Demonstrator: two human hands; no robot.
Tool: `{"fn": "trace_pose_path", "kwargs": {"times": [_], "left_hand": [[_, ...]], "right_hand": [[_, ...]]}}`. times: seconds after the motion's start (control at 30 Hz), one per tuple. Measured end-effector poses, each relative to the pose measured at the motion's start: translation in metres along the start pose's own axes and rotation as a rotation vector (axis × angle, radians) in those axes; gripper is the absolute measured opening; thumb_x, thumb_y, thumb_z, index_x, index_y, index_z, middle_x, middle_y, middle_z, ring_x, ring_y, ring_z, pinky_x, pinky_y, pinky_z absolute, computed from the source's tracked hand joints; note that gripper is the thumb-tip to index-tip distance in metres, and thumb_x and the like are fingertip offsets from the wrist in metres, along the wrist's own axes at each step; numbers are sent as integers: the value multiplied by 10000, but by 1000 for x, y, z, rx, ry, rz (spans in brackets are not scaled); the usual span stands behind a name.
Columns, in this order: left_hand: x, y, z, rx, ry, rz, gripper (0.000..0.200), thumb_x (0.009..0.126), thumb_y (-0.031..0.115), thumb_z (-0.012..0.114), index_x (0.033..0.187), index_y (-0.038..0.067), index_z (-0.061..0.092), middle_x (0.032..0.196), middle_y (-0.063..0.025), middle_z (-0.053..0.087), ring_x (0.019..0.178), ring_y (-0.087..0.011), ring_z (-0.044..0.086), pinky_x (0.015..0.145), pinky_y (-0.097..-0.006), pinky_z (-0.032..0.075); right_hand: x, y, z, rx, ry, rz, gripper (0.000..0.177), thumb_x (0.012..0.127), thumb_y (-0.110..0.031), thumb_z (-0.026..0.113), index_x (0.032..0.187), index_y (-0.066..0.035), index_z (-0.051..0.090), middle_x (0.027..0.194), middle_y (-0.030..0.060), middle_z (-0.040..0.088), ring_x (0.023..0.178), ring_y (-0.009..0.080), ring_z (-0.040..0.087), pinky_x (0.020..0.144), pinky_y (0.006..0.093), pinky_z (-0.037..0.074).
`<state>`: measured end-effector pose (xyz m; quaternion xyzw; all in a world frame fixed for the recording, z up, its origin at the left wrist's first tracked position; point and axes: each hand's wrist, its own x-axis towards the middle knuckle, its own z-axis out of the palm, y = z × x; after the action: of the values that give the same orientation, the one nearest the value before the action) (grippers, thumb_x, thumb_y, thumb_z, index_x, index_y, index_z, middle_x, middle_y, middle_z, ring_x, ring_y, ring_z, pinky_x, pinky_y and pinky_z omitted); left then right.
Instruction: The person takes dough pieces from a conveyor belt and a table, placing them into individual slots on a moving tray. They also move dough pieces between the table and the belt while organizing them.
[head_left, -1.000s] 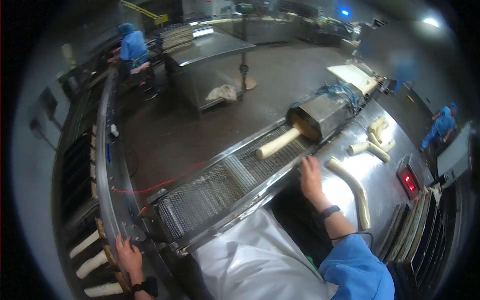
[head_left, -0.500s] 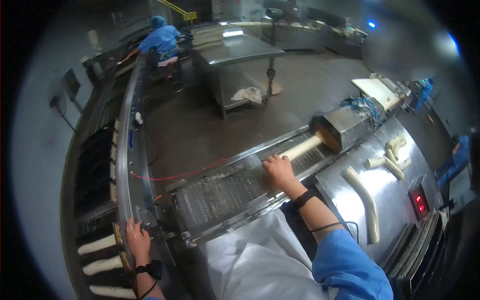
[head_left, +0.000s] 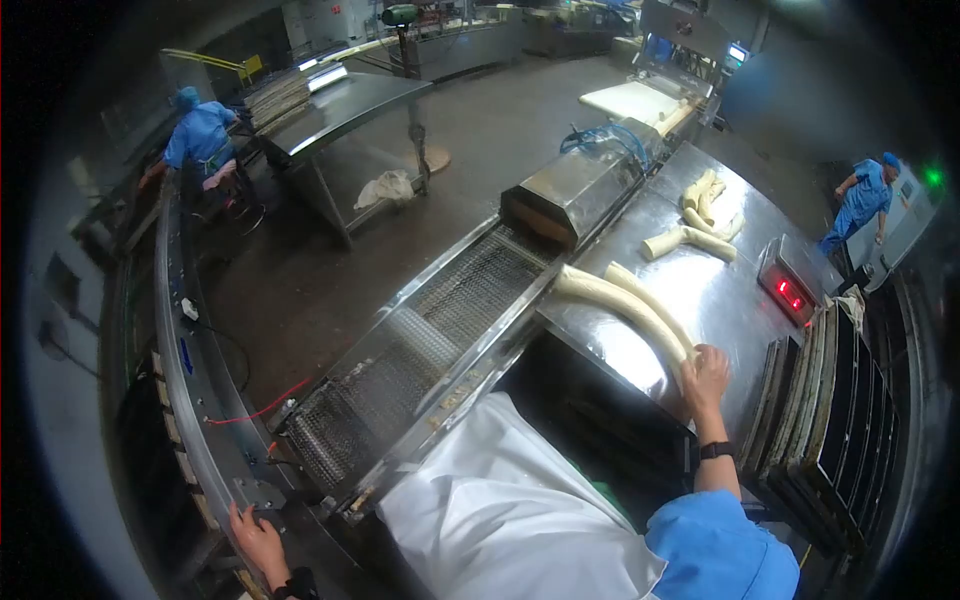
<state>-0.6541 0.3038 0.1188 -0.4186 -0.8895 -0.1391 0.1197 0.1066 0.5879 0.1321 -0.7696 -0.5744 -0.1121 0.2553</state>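
My right hand (head_left: 706,376) is closed round the near end of a long dough roll (head_left: 625,305), which lies on the steel table (head_left: 735,290). Beside it on the table is a second long dough roll (head_left: 655,300). My left hand (head_left: 258,542), fingers apart and holding nothing, is at the edge of the curved metal rail (head_left: 180,400) at lower left. Between the hands runs a mesh conveyor (head_left: 400,345).
Shorter dough pieces (head_left: 690,240) lie farther back by a red digital display (head_left: 788,287). Stacked trays (head_left: 820,410) stand at right. One person (head_left: 203,138) is at far left, another (head_left: 866,200) at right. A metal housing (head_left: 575,195) covers the conveyor's far end.
The view has turned right. My right hand has moved from the conveyor to the steel table, and the dough roll it held now lies beside the other one. My left hand stays near the rail.
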Motion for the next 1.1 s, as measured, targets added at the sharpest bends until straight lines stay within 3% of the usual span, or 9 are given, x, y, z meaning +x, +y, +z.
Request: {"fn": "trace_pose_path", "kwargs": {"times": [0.23, 0.33, 0.5, 0.57, 0.67, 0.7, 0.77, 1.0, 1.1], "left_hand": [[0, -7, -36, -110, 110, -27, 381, 804, -3, 581, 1185, -12, 591, 1404, -196, 463, 1308, -378, 420, 1090, -443, 338], [-16, -27, -82, 34, 264, -100, 373, 860, 50, 581, 1232, 23, 590, 1394, -193, 485, 1322, -379, 411, 1104, -447, 324], [-57, -63, -123, 19, 281, -741, 512, 897, 330, 592, 1238, -51, 562, 1309, -289, 509, 1264, -406, 440, 1073, -464, 338], [-71, -72, -121, 90, 287, -731, 561, 912, 377, 554, 1292, -35, 524, 1428, -358, 329, 1356, -470, 290, 1124, -482, 264], [-55, -24, -166, 145, 278, -1085, 608, 878, 394, 587, 1395, 101, 457, 1472, -312, 298, 1378, -486, 237, 1116, -539, 246], [-54, -14, -184, 272, 245, -1035, 627, 860, 362, 614, 1400, 93, 444, 1476, -307, 294, 1379, -486, 234, 1112, -545, 248], [-56, -36, -183, 354, 235, -925, 672, 820, 292, 668, 1405, 72, 421, 1476, -303, 296, 1377, -483, 238, 1107, -547, 254], [-69, -63, -178, 131, 374, -889, 871, 633, 73, 808, 1383, -1, 370, 1399, -304, 394, 1292, -468, 390, 1083, -496, 346], [-79, -90, -142, 239, 598, -843, 601, 822, 9, 558, 1398, 9, 385, 1408, -315, 388, 1257, -448, 441, 1046, -499, 380]], "right_hand": [[11, -1, -32, -115, -476, 16, 730, 782, -310, 690, 1454, -270, 406, 1125, 214, 522, 1028, 336, 544, 860, 417, 479], [15, 15, -11, -24, -454, -109, 759, 720, -265, 695, 1428, -177, 436, 1021, 261, 559, 934, 425, 571, 826, 469, 486], [33, -11, 13, 292, -631, -241, 457, 688, -189, 659, 1083, 35, 605, 872, 162, 650, 782, 293, 641, 685, 380, 500], [42, -11, 38, 693, -893, -190, 571, 751, -88, 609, 1297, 49, 516, 1067, 166, 618, 867, 216, 621, 731, 338, 517], [32, -136, -19, 968, -938, 19, 550, 729, -159, 627, 1256, -27, 544, 941, 50, 582, 744, 157, 568, 645, 277, 463], [52, -148, -3, 1050, -1008, 43, 750, 764, -81, 599, 1454, -7, 317, 1126, 133, 557, 870, 205, 568, 698, 321, 496], [60, -241, -45, 1108, -1043, -485, 674, 765, -200, 673, 1383, -37, 462, 1133, 113, 594, 970, 241, 580, 774, 371, 506], [-12, -494, -180, 1341, -1361, -789, 768, 694, -313, 704, 1374, -40, 478, 1188, 138, 600, 1074, 263, 576, 925, 360, 458], [-119, -590, -246, 1402, -1713, -969, 785, 688, -297, 694, 1389, -35, 461, 1200, 150, 597, 1091, 269, 576, 954, 347, 444]]}}
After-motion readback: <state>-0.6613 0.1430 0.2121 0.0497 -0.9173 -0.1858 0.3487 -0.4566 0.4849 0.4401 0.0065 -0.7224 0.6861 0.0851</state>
